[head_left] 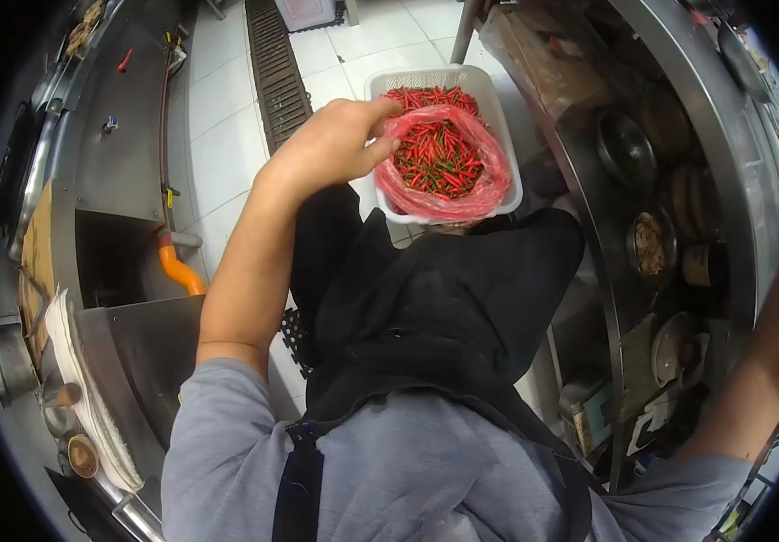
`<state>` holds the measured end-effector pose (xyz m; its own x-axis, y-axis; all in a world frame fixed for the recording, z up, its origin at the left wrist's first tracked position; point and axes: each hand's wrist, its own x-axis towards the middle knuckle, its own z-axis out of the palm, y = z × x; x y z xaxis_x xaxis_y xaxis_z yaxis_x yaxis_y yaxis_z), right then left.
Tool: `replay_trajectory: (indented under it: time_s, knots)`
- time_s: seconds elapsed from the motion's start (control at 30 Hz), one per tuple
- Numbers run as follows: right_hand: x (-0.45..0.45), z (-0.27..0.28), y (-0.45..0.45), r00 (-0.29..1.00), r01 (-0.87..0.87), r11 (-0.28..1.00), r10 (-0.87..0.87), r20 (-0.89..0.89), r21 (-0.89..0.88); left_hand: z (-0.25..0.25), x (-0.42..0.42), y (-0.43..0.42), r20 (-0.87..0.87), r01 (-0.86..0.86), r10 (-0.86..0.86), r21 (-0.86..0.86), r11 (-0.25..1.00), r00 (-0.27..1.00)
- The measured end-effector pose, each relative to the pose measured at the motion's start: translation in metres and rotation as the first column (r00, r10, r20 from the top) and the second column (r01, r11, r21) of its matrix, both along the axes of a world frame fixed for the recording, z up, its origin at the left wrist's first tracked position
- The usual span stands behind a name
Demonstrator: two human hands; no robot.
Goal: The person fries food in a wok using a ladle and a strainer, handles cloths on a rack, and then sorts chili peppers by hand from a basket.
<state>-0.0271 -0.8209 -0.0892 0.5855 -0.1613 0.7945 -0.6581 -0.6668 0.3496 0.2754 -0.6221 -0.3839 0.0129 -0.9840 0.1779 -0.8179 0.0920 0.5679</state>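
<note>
We find the bag, pink and translucent, standing open in the near part of a white basket, just beyond the wearer's knees. It is filled with chillies, mostly red, some green. More chillies lie in the basket past the bag's far side. We cannot see what carries the basket.

The left hand is at the bag's left rim. Its thumb and forefinger stand apart, the thumb over the rim, the forefinger nearer the chillies behind; the other fingers are hidden. We cannot tell whether they grip the plastic.

The right arm runs out at the right edge. Its hand is out of view, so we cannot tell the state of those fingers.

To the right, we note shelves bearing a dark bowl and a bowl of pale food. To the left, we note an orange pipe and a floor grate.
</note>
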Motion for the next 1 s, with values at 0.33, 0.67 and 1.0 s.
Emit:
replay_trajectory:
  time_s: [0.33,0.67,1.0]
  knots:
    - [0.11,-0.263,0.051,0.864,-0.465,0.545,0.451,0.223,0.697,0.031,-0.07,0.119,-0.811,0.83,-0.533,-0.457,0.32,-0.241]
    - [0.098,-0.501,0.016,0.913,0.232,0.459,0.201,-0.354,0.858,-0.039,-0.009,0.009,-0.75,0.685,-0.518,-0.12,0.719,0.412]
    - [0.11,-0.494,0.014,0.966,-0.09,0.407,0.259,-0.02,0.909,-0.195,0.022,-0.138,-0.16,-0.02,0.021,0.007,1.0,0.987]
